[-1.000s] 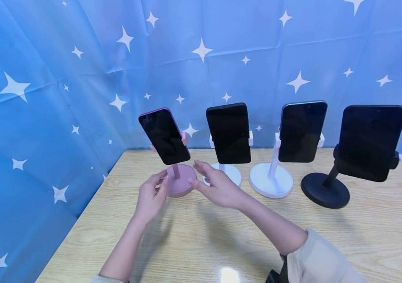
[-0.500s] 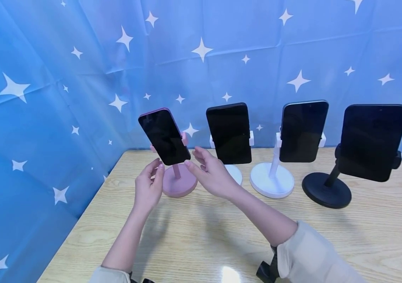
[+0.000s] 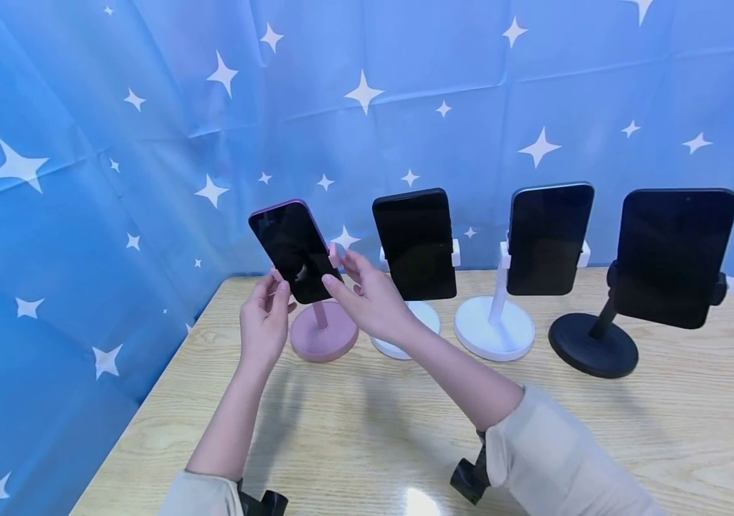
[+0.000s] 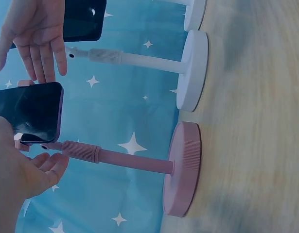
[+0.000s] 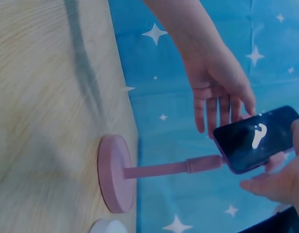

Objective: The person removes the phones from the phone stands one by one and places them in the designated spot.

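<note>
A dark-screened phone with a purple edge [image 3: 292, 247] leans tilted in the clamp of a pink phone stand [image 3: 323, 337]. My left hand [image 3: 264, 322] is at the phone's lower left, its thumb close to the edge and its fingers loosely bent. At the phone's right side is my right hand [image 3: 373, 301], thumb over the lower right front and fingers behind the pink clamp. In the right wrist view the left hand's fingers [image 5: 215, 114] hang straight beside the phone [image 5: 237, 145]. Whether either hand touches the phone is hard to tell.
To the right stand two white phone stands [image 3: 494, 337] and a black stand [image 3: 593, 347], each holding a dark phone or tablet. Behind the wooden table [image 3: 367, 444] hangs a blue star-patterned curtain [image 3: 148, 179]. Cameras [image 3: 470, 480] are strapped at both wrists.
Both hands have risen from beside the pink base to the sides of the phone. The right hand has also moved left, its thumb now in front of the screen. The stands stay put.
</note>
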